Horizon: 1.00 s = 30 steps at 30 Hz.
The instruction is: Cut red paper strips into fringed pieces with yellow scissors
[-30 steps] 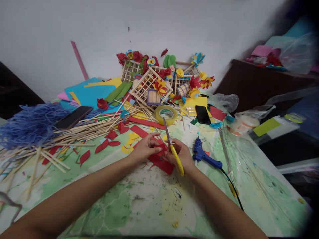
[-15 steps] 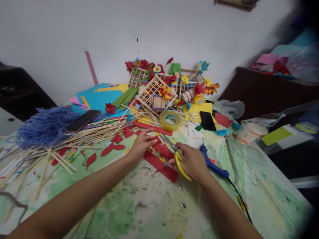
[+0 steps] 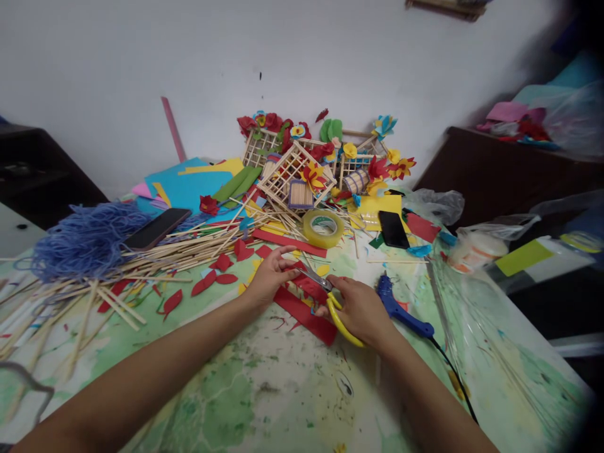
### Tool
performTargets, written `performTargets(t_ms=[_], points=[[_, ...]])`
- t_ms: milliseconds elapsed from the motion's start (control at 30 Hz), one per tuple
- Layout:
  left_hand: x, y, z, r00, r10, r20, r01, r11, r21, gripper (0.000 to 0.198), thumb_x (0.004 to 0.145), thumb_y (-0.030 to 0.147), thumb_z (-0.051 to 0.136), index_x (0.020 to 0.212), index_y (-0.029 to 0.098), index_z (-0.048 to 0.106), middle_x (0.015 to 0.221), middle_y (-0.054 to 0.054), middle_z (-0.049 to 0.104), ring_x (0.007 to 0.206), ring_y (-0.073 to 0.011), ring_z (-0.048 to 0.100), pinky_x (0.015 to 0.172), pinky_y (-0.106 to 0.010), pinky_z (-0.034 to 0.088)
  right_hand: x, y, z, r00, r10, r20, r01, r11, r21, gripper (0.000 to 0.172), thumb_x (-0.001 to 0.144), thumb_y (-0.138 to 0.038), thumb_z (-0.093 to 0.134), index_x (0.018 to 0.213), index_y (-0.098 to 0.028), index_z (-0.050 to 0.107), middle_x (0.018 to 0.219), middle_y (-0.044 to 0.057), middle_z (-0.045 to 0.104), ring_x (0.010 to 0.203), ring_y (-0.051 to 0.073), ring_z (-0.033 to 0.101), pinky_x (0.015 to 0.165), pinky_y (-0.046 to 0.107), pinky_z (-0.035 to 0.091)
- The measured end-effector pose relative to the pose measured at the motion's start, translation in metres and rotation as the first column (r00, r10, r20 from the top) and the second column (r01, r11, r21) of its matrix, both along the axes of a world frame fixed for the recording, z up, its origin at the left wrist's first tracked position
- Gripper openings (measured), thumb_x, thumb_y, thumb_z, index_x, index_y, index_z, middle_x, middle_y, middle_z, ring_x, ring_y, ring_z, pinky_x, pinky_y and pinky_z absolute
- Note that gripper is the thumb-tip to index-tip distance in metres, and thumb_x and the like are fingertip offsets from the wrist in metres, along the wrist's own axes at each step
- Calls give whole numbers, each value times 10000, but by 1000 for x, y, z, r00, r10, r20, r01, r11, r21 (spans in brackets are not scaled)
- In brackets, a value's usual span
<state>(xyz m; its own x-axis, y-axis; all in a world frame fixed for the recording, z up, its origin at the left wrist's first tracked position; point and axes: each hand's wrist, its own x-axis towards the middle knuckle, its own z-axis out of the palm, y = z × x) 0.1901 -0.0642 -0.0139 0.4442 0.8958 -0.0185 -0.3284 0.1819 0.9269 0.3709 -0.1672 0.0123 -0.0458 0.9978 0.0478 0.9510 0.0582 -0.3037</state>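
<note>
Right hand point(image 3: 361, 311) grips scissors point(image 3: 337, 321) over red sheet point(image 3: 304, 314)

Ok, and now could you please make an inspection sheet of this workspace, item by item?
Surface: paint-stained tabletop, with paper scraps scattered on it.
Job's things: yellow-handled scissors, blades over a red craft sheet.
Clutter: wooden sticks, blue yarn, tape roll, two phones, lattice frames with paper flowers.
Hands: right hand grips the scissors; left hand reaches over the red sheet.
Cables: black cord from a blue glue gun, running toward the lower right.
Surroundings: white wall, dark cabinet with plastic bags.
</note>
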Motion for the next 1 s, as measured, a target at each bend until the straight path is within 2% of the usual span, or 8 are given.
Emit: performTargets(t_ms=[300, 533, 667, 1000], points=[[1, -1, 1, 1000, -19, 11, 19, 999, -38, 590, 582, 124, 743, 1115, 195, 501, 702, 31, 604, 650, -116, 613, 601, -204, 449, -2, 0, 3, 999, -9, -32, 9, 1000, -10, 493, 747, -493, 551, 1172, -245, 526, 926, 64, 650, 782, 194, 583, 644, 246, 353], [1, -1, 4, 1000, -8, 19, 9, 999, -45, 607, 565, 127, 757, 1115, 194, 509, 706, 29, 614, 636, -106, 611, 597, -195, 451, -3, -1, 3, 999, -11, -34, 10, 1000, -9, 425, 749, -487, 549, 1099, -247, 567, 921, 49, 676, 785, 190, 603, 609, 237, 327], [0, 0, 6, 999, -5, 41, 6, 999, -45, 612, 571, 144, 759, 1125, 186, 502, 725, 11, 647, 643, -112, 618, 633, -214, 469, -2, -2, 3, 1000, -9, -16, 10, 1000, 4, 387, 764, -508, 520, 1055, -260, 580, 843, 27, 685, 728, 181, 610, 561, 234, 297], [-4, 6, 5, 999, -3, 38, 2, 999, 38, 606, 606, 155, 738, 1152, 187, 477, 665, 38, 609, 628, -113, 611, 634, -224, 473, -2, -3, 4, 999, -22, 25, 22, 1000, -7, 340, 783, -523, 484, 959, -255, 595, 715, 20, 663, 644, 165, 579, 521, 233, 246]])
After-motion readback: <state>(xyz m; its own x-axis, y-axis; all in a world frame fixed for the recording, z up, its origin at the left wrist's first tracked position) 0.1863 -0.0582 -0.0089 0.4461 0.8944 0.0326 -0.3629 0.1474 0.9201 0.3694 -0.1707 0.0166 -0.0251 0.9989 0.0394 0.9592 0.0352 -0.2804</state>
